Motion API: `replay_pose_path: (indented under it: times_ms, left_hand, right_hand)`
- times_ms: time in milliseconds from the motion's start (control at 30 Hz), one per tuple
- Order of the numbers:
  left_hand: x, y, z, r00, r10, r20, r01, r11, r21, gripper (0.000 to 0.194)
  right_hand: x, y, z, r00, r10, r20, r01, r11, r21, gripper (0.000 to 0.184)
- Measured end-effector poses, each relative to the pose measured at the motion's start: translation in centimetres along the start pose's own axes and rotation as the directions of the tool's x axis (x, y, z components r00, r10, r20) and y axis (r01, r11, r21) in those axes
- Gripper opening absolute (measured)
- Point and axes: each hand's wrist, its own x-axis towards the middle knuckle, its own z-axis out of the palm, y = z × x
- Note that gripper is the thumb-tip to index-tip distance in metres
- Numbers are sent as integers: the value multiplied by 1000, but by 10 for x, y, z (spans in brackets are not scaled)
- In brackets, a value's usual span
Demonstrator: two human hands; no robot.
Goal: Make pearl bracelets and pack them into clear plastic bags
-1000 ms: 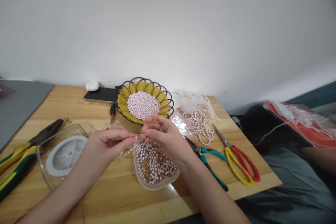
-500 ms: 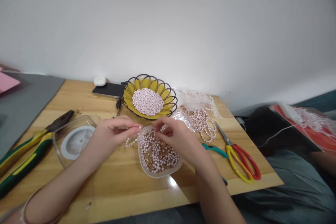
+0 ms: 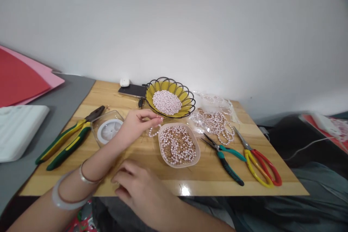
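Observation:
My left hand [image 3: 141,125] pinches the end of a string of pale pink pearl beads [image 3: 154,131], which hangs in a loop beside a tub. The pale plastic tub [image 3: 198,152] holds strands of pink and gold beads [image 3: 178,145]. Closer to me, near the table's front edge and next to my left forearm, my right hand [image 3: 144,192] is closed with curled fingers. What its fingertips hold, if anything, I cannot make out. Behind the tub stands a yellow basket with a black wire rim [image 3: 187,105], with loose pink beads [image 3: 167,102] in it.
Green-and-yellow pliers [image 3: 70,137] and a clear box with a white spool [image 3: 108,130] lie left. On the right are teal-handled pliers [image 3: 224,159], scissors [image 3: 261,163] and bagged bead strands [image 3: 214,119]. A phone [image 3: 132,90] and white earbud case [image 3: 124,82] sit at the back.
My right hand has left the tub and come down left to the table's front edge. My left hand still pinches the bead string. The view has turned left, showing red and pink sheets.

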Motion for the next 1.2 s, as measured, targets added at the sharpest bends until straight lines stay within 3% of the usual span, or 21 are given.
replay_pose_path:
  times_ms: [133, 233, 300, 367, 467, 600, 733, 1000, 1200]
  left_hand:
    - [0, 0, -1, 1000, 9, 9, -9, 1000, -4, 14]
    - [0, 1, -1, 1000, 14, 10, -14, 1000, -7, 13]
    - [0, 1, -2, 1000, 17, 8, -17, 1000, -6, 12]
    - [0, 1, -2, 1000, 21, 9, -21, 1000, -1, 13]
    - [-1, 2, -1, 999, 23, 22, -23, 1000, 6, 14]
    - [-2, 2, 2, 999, 15, 51, -16, 1000, 13, 12]
    - [-3, 3, 5, 997, 12, 78, -14, 1000, 19, 11]
    - [-8, -1, 8, 988, -14, 153, 17, 1000, -13, 13]
    - [-12, -2, 10, 986, -68, 149, 77, 996, -51, 20]
  right_hand:
    - [8, 3, 14, 1000, -28, 8, 29, 998, -56, 12]
    - [4, 2, -4, 999, -19, -37, 18, 1000, -22, 12]
    - [-4, 6, -26, 990, 31, -141, -24, 999, 48, 16]
    - [-17, 17, -52, 946, 129, -296, -99, 989, 114, 21]
    - [-37, 44, -83, 875, 257, -410, -238, 966, 98, 25]
    - [-53, 72, -98, 814, 336, -474, -323, 940, 111, 21]
    - [-52, 70, -103, 761, 344, -550, -229, 936, 269, 16]
    - [-18, 51, -104, 766, 291, -573, 21, 880, 475, 13]
    - [-3, 58, -91, 741, 390, -547, 155, 694, 703, 4]
